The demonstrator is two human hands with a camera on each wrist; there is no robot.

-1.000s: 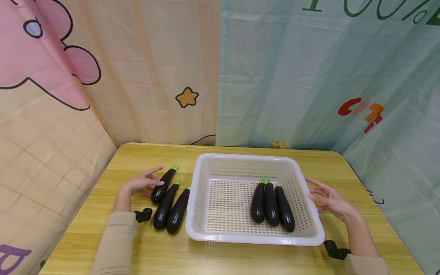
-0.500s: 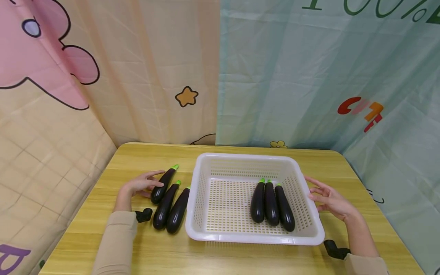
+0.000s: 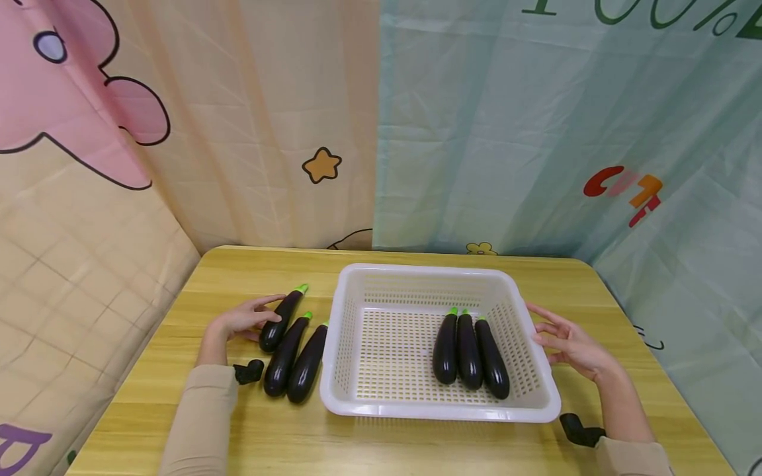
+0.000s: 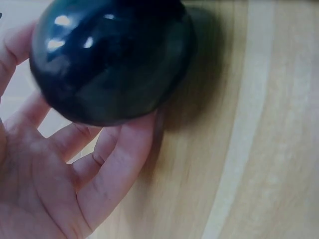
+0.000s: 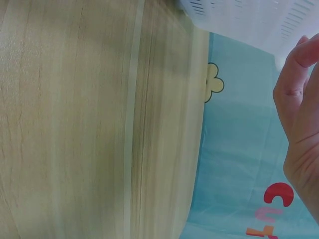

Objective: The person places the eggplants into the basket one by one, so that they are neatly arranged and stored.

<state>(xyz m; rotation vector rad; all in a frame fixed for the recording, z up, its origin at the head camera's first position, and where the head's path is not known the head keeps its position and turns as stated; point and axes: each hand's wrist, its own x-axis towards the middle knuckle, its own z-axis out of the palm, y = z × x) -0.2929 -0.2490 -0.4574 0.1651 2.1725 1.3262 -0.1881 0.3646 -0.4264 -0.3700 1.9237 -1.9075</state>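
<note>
In the head view, my left hand (image 3: 243, 318) holds the leftmost eggplant (image 3: 278, 324) from its left side, fingers curled about its dark body. The left wrist view shows the blunt end of this eggplant (image 4: 114, 59) against the fingers (image 4: 122, 164). Two more eggplants (image 3: 288, 357) lie to its right on the table. Beside them stands a white perforated plastic basket (image 3: 440, 418) with three eggplants (image 3: 469, 350) at its right side. My right hand (image 3: 573, 344) is at the basket's right rim, fingers loosely extended; whether all fingertips touch is unclear.
The wooden table (image 3: 428, 446) carries everything. Its far edge meets a printed curtain (image 3: 476, 132), which also closes off both sides. Black wrist mounts (image 3: 249, 371) stick out near each wrist. The left side of the basket interior shows bare mesh.
The left hand's raised index finger has come down toward the leftmost eggplant. The right hand, the basket and the other eggplants stay in place; the head view shifts only slightly.
</note>
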